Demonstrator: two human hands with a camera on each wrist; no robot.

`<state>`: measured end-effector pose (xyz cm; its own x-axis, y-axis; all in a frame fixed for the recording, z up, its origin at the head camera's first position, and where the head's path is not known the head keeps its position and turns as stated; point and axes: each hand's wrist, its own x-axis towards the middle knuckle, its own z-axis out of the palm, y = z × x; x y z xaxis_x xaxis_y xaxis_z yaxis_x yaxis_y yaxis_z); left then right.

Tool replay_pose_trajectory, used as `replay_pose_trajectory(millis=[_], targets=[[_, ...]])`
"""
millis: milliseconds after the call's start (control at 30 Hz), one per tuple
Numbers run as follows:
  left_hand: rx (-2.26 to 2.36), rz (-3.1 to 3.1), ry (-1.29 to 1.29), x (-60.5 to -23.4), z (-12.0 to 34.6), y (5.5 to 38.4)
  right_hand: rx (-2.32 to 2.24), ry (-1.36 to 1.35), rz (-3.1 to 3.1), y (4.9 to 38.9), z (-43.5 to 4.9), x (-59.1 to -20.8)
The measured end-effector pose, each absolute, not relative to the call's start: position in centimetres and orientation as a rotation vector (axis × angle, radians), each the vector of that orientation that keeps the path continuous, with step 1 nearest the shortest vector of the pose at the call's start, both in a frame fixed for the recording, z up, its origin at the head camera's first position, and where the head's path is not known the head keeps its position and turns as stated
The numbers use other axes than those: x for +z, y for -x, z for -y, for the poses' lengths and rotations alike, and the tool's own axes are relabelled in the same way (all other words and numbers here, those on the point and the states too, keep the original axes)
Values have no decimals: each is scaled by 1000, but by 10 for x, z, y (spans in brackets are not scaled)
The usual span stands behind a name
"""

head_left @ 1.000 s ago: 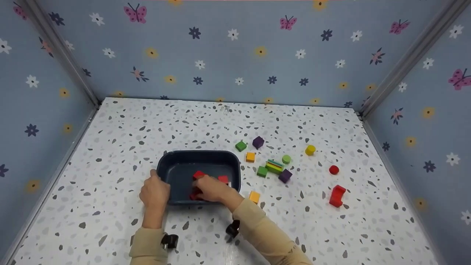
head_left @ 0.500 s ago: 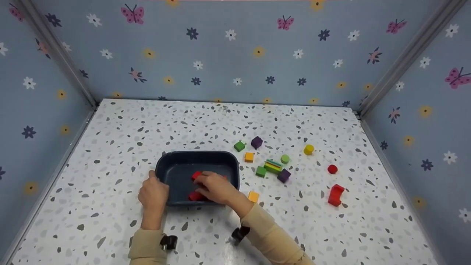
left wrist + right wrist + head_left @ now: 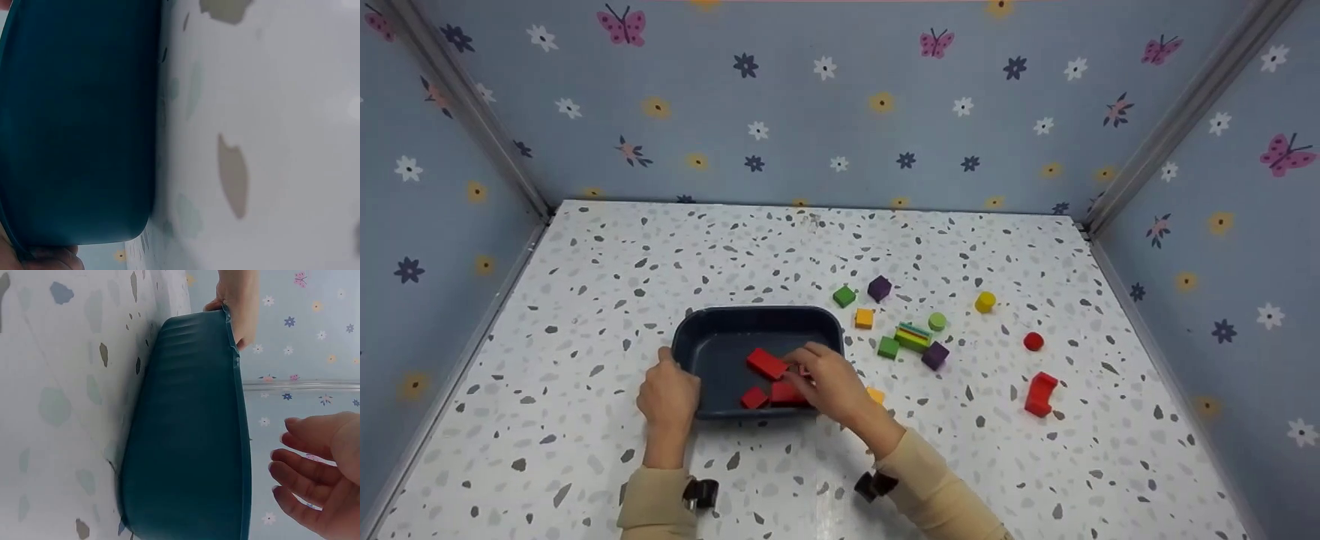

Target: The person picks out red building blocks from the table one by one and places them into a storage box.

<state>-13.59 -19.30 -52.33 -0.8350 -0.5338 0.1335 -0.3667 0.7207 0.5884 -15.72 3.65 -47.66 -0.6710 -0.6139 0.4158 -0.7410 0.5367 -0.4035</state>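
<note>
A dark blue rectangular tub (image 3: 727,319) stands on the speckled table, with red blocks inside. One red block (image 3: 767,364) lies mid-tub; a second (image 3: 754,398) and third red block (image 3: 787,394) lie by the near wall. My left hand (image 3: 668,394) grips the tub's left rim; its curled fingers (image 3: 53,259) show at the tub's end in the left wrist view. Over the tub's right side hovers my right hand (image 3: 831,381), hiding that part of the inside. In the right wrist view its fingers (image 3: 304,475) are loosely bent with nothing seen between them.
Right of the tub lie green cubes (image 3: 888,347), purple cubes (image 3: 936,355), orange blocks (image 3: 864,319) and a striped green piece (image 3: 913,337). Farther right are a yellow cylinder (image 3: 985,302), a red round piece (image 3: 1033,342) and a red arch (image 3: 1041,394). Patterned walls (image 3: 840,112) enclose the table.
My right hand has let go of the red blocks and moved right within the tub, uncovering more of them. My left hand keeps its grip on the rim.
</note>
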Motion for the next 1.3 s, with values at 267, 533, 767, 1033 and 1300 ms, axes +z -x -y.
replay_pose_trajectory(millis=[267,533,767,1033,1300], targets=[[-820,2631,-715,-521,193,136,900,-1000,2472,155,-71,-476],[-827,2644,-717,-521,195,136,909,-853,2541,158,-112,-480],[-833,2663,-716,-522,195,134,854,-749,2583,156,-143,-486],[-842,2706,-730,-521,196,135,835,-601,2642,150,-179,-491],[-839,2706,-732,-520,196,136,868,-354,2733,145,-211,-492]])
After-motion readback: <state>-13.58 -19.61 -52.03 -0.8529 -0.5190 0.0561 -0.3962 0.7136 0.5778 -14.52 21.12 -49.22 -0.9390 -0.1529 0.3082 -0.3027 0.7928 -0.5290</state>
